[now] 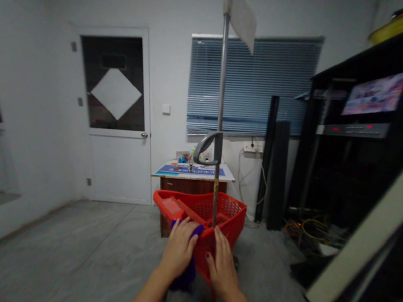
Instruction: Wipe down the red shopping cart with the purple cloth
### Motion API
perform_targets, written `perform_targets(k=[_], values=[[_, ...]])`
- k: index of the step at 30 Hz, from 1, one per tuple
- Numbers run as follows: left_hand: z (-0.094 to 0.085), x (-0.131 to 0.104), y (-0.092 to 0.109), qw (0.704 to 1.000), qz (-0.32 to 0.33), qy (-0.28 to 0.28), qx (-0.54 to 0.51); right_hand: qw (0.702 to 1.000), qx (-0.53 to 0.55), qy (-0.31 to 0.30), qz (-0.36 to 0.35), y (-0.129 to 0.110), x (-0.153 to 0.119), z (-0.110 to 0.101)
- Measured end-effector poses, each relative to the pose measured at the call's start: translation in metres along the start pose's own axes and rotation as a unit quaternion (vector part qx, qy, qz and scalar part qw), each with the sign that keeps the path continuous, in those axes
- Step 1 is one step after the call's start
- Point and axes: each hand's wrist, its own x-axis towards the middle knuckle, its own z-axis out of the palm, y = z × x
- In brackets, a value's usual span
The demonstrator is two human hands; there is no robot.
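Observation:
A red plastic shopping cart with lattice walls stands in front of me. My left hand is closed over a purple cloth at the cart's near rim, and the cloth hangs down below the fingers. Against the cart's near right side rests my right hand, its fingers stretched out and the thumb apart. A metal pole rises out of the cart, with a grey loop handle partway up and a white panel at the top. The cart's underside is mostly hidden.
Behind the cart is a small brown cabinet with a printed board on top. A white door stands at the left. At right, a black rack holds screens, with loose cables and a leaning pale board.

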Motion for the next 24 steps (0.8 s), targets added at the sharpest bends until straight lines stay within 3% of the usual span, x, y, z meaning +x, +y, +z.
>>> perform_targets(k=[3, 5, 10, 20, 24], values=[[0.001, 0.0, -0.002, 1.0, -0.001, 0.006, -0.016, 0.998, 0.008, -0.007, 0.058, 0.017, 0.005, 0.009], [0.002, -0.001, -0.003, 1.0, 0.001, 0.01, -0.025, 0.996, 0.019, -0.042, 0.081, 0.028, 0.015, 0.013], [0.003, -0.001, -0.008, 0.999, 0.006, 0.011, -0.036, 0.992, 0.022, -0.093, 0.088, 0.039, 0.035, 0.014], [-0.011, -0.008, -0.04, 0.997, -0.006, 0.045, -0.061, 0.996, -0.018, -0.077, 0.031, 0.005, 0.025, 0.01], [-0.014, -0.011, -0.052, 0.995, -0.025, 0.076, -0.054, 0.994, -0.033, -0.099, 0.012, -0.005, 0.024, 0.011]])
